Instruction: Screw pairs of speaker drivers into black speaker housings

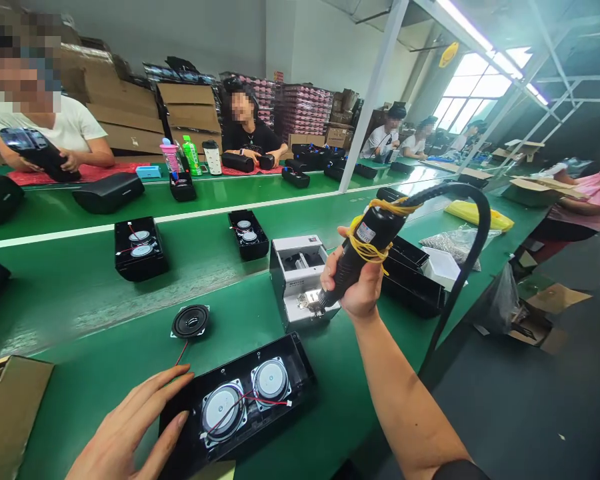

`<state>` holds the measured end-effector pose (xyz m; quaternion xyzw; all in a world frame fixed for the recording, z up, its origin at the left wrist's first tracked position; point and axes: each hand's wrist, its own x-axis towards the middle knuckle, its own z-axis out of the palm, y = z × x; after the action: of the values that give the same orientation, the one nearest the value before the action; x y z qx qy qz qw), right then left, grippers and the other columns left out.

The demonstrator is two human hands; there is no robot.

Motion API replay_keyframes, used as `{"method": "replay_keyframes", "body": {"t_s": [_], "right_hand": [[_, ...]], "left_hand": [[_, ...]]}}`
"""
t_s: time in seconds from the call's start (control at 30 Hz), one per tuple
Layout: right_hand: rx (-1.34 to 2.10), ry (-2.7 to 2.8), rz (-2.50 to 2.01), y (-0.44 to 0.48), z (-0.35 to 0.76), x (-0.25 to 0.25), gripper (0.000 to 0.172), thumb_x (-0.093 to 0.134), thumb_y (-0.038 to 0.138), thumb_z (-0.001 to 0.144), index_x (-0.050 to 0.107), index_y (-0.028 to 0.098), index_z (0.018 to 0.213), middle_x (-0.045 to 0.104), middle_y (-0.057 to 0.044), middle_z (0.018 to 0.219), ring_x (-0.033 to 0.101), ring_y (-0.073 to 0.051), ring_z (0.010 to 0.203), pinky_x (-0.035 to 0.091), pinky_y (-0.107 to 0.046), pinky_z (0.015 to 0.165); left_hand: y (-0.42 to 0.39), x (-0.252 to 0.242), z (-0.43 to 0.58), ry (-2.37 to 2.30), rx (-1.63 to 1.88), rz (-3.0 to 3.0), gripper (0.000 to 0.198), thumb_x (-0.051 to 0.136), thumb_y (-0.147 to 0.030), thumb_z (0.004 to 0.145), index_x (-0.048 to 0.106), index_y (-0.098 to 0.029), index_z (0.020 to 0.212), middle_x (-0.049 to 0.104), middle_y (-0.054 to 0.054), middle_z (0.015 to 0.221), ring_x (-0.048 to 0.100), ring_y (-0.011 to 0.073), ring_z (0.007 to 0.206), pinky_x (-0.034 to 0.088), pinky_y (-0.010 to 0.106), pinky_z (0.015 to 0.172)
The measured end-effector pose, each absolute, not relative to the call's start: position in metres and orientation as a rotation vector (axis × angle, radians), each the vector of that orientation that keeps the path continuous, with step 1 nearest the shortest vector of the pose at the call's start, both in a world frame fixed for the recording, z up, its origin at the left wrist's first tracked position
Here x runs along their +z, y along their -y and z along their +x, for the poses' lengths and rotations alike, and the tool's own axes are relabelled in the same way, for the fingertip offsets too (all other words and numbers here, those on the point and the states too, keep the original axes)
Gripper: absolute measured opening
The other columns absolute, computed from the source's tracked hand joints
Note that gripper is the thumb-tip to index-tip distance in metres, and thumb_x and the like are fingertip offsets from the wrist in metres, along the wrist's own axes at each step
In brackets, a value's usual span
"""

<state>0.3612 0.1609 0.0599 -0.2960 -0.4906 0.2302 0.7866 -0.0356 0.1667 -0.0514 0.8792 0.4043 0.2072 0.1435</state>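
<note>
My right hand [356,283] is wrapped round a black electric screwdriver [363,250] bound with yellow bands, its tip down at the white screw feeder box [300,280]. A thick black cable [473,220] arcs away from the tool's top. My left hand [130,427] lies open with fingers stretched, touching the left end of a black speaker housing [240,400] that holds two round silver drivers with red wires. A loose black speaker driver [191,321] with a red wire lies just beyond it on the green bench.
Two more open speaker housings [140,248] [249,233] ride the green conveyor [80,280]. A cardboard box [7,407] sits at my left. Black trays [413,280] and bagged parts [455,243] lie right of the feeder. Other people work across the line and at far right.
</note>
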Motion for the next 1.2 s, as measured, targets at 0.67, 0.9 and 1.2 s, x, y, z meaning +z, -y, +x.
{"method": "replay_keyframes", "body": {"t_s": [0.67,0.9,1.2], "right_hand": [[0.866,1.024,-0.375,-0.144,0.255,0.108,0.059,0.067,0.075,0.088,0.061,0.028,0.122,0.057,0.008,0.061,0.043,-0.012,0.037,0.037,-0.024,0.033],[0.950,1.124,-0.435,-0.169,0.221,0.046,0.055,0.050,0.077,0.097,0.062,0.026,0.111,0.055,0.004,0.069,0.048,-0.012,0.043,0.040,-0.026,0.039],[0.931,1.172,-0.519,-0.171,0.215,0.030,0.056,0.041,0.077,0.100,0.063,0.026,0.100,0.052,0.002,0.072,0.049,-0.012,0.045,0.040,-0.027,0.040]], "left_hand": [[-0.163,0.001,0.009,-0.962,0.153,2.645,0.060,0.074,-0.014,0.087,0.062,-0.035,0.142,0.050,0.008,0.165,0.048,0.0367,0.149,0.051,0.061,0.112],[-0.165,-0.009,0.011,-0.925,0.214,2.626,0.049,0.080,-0.026,0.087,0.068,-0.031,0.134,0.054,0.006,0.161,0.051,0.0337,0.145,0.050,0.055,0.117],[-0.164,-0.008,0.012,-0.924,0.219,2.621,0.044,0.077,-0.026,0.091,0.068,-0.030,0.133,0.060,0.008,0.150,0.060,0.0322,0.132,0.056,0.053,0.108]]}}
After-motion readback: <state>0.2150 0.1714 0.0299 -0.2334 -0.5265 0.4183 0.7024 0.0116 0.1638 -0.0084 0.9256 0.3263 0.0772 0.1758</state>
